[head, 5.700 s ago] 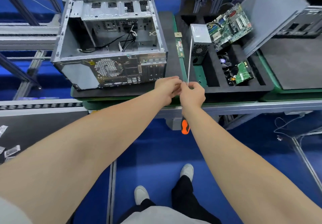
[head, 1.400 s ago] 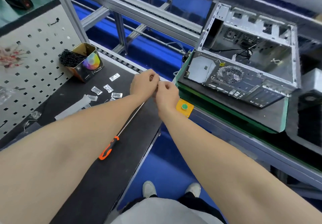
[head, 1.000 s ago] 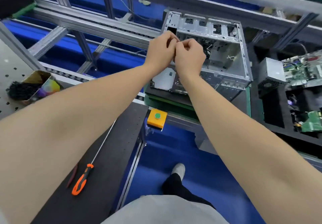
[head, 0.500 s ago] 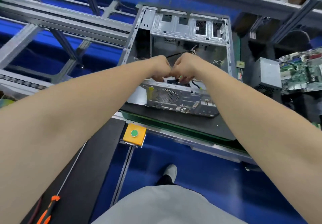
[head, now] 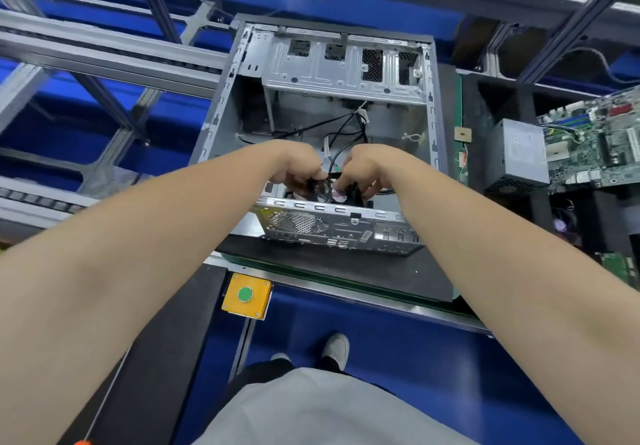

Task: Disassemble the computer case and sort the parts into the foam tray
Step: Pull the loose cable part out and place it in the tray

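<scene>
Reaching into the open computer case (head: 346,73), the left hand (head: 298,164) and right hand (head: 363,167) both curled their fingers round a black plastic fan (head: 329,192), just inside the case's perforated rear panel. Thin black cables (head: 346,129) looped deeper in the case, so a hard pull risked snagging them or scraping skin on stamped sheet-steel edges. The matte foam tray (head: 512,98), right of the case, held a boxy grey power supply (head: 519,153) and green motherboard (head: 595,143).

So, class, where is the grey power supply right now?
The power supply stands at the right of the head view, in the black foam tray, between the open computer case and the green motherboard.
</scene>
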Tool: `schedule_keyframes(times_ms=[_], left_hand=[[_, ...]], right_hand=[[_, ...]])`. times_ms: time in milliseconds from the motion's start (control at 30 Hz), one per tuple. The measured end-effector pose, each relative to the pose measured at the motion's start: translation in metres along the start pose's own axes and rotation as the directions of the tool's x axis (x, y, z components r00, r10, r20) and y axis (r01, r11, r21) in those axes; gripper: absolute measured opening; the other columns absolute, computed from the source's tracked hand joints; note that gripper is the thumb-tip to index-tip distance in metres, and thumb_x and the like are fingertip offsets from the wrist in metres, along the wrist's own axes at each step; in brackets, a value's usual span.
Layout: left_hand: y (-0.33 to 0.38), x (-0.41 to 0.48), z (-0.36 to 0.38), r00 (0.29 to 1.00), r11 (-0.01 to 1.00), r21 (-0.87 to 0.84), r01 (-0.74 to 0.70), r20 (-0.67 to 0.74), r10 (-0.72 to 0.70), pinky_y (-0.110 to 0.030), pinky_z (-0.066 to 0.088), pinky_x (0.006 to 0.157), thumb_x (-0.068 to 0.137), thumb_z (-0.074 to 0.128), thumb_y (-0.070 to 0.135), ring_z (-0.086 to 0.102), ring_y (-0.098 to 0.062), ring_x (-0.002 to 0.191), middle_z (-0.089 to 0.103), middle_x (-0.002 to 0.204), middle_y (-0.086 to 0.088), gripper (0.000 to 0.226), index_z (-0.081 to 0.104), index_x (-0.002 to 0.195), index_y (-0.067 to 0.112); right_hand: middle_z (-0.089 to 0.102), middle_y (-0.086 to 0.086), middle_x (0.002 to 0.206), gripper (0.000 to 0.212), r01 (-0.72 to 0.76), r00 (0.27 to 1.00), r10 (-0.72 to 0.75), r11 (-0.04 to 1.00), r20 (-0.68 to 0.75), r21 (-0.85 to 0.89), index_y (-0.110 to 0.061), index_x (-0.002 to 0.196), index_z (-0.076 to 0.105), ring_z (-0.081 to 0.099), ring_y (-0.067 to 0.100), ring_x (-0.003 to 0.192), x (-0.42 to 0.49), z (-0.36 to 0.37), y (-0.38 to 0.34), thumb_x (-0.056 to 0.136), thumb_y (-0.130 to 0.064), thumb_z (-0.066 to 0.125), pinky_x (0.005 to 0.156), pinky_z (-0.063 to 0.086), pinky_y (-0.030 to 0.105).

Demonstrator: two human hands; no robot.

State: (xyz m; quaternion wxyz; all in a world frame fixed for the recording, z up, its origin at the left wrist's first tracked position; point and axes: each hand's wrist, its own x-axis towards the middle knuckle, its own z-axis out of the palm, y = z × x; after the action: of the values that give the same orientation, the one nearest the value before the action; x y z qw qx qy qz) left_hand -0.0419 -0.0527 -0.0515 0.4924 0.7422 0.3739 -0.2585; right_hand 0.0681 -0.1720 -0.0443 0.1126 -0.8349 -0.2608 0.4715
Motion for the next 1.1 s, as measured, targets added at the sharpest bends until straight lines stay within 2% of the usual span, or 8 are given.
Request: schedule_keyframes(times_ms=[100, 200, 300, 400, 633, 867, 1000, 1100], left_hand=[[0.000, 0.003, -0.008, 0.998, 0.972, -0.233, -0.033, -0.065, 0.019, -0.047, 0.063, 0.083, 0.106, 0.046, 0.007, 0.075, -0.024, 0.077, 0.074, 0.097, -0.014, 0.021, 0.063, 0.116, -0.001], [0.002, 0.002, -0.014, 0.982, 0.913, -0.392, -0.110, -0.184, 0.039, -0.051, 0.058, 0.094, 0.106, 0.050, 0.017, 0.068, -0.028, 0.089, 0.069, 0.109, -0.014, 0.026, 0.061, 0.123, 0.001], [0.006, 0.001, -0.019, 0.957, 0.853, -0.474, -0.219, -0.273, 0.093, -0.047, 0.053, 0.105, 0.104, 0.057, 0.036, 0.068, -0.033, 0.112, 0.071, 0.121, -0.015, 0.042, 0.062, 0.127, 0.001], [0.013, -0.006, -0.023, 0.928, 0.724, -0.604, -0.334, -0.344, 0.141, -0.051, 0.060, 0.093, 0.104, 0.059, 0.035, 0.075, -0.034, 0.099, 0.077, 0.107, -0.017, 0.038, 0.068, 0.120, 0.001], [0.035, -0.027, -0.022, 0.903, 0.441, -0.790, -0.426, -0.401, 0.155, -0.031, 0.057, 0.052, 0.099, 0.053, 0.008, 0.068, -0.023, 0.058, 0.072, 0.072, -0.007, 0.018, 0.069, 0.089, 0.010], [0.062, -0.055, -0.002, 0.899, 0.208, -0.885, -0.416, -0.367, 0.238, -0.056, 0.059, 0.091, 0.104, 0.049, 0.004, 0.070, -0.036, 0.099, 0.070, 0.121, -0.022, 0.031, 0.063, 0.132, 0.000], [0.085, -0.062, 0.012, 0.881, 0.135, -0.899, -0.417, -0.365, 0.300, -0.054, 0.056, 0.099, 0.107, 0.049, 0.008, 0.064, -0.031, 0.090, 0.066, 0.100, -0.017, 0.019, 0.059, 0.120, -0.001], [0.106, -0.069, 0.027, 0.867, 0.112, -0.906, -0.408, -0.346, 0.358, -0.050, 0.055, 0.098, 0.106, 0.052, 0.009, 0.062, -0.028, 0.086, 0.064, 0.093, -0.013, 0.010, 0.059, 0.107, 0.002]], right_hand=[[0.056, 0.015, 0.103, 0.027, 0.031, 0.999, -0.029, 0.979, -0.014, 0.204, -0.012, 0.109, 0.056, 0.053, 0.025, 0.075, 0.002, -0.006, 0.002, 0.095, -0.014, 0.079, 0.078, 0.063, 0.044], [0.068, 0.007, 0.085, 0.018, 0.064, 0.998, -0.049, 0.909, -0.047, 0.412, -0.012, 0.106, 0.062, 0.068, 0.023, 0.066, -0.001, -0.009, -0.001, 0.100, -0.023, 0.074, 0.083, 0.065, 0.051], [0.079, 0.008, 0.088, 0.015, 0.139, 0.990, -0.081, 0.725, -0.118, 0.674, -0.010, 0.102, 0.072, 0.075, 0.025, 0.075, -0.010, -0.007, -0.008, 0.100, -0.025, 0.073, 0.069, 0.064, 0.042], [0.080, 0.013, 0.095, 0.016, 0.246, 0.967, -0.187, 0.532, -0.171, 0.810, -0.009, 0.096, 0.081, 0.078, 0.027, 0.082, -0.024, -0.005, -0.014, 0.099, -0.024, 0.074, 0.067, 0.063, 0.039], [0.079, 0.018, 0.112, 0.042, 0.321, 0.947, -0.156, 0.481, -0.280, 0.816, -0.008, 0.131, 0.063, 0.078, 0.038, 0.102, -0.065, 0.006, -0.005, 0.094, -0.016, 0.079, 0.079, 0.065, 0.049], [0.075, 0.016, 0.117, 0.048, 0.446, 0.882, -0.078, 0.456, -0.465, 0.770, -0.016, 0.135, 0.057, 0.076, 0.026, 0.073, -0.103, 0.007, 0.018, 0.093, -0.008, 0.079, 0.064, 0.062, 0.038], [0.077, 0.008, 0.091, 0.018, 0.533, 0.807, -0.036, 0.475, -0.589, 0.700, -0.018, 0.111, 0.069, 0.050, 0.012, 0.050, -0.117, -0.001, 0.037, 0.097, -0.008, 0.075, 0.046, 0.041, 0.024], [0.075, 0.004, 0.080, 0.010, 0.613, 0.752, -0.009, 0.375, -0.659, 0.695, -0.016, 0.102, 0.071, 0.043, 0.008, 0.048, -0.126, -0.013, 0.054, 0.098, -0.007, 0.073, 0.045, 0.035, 0.020]])
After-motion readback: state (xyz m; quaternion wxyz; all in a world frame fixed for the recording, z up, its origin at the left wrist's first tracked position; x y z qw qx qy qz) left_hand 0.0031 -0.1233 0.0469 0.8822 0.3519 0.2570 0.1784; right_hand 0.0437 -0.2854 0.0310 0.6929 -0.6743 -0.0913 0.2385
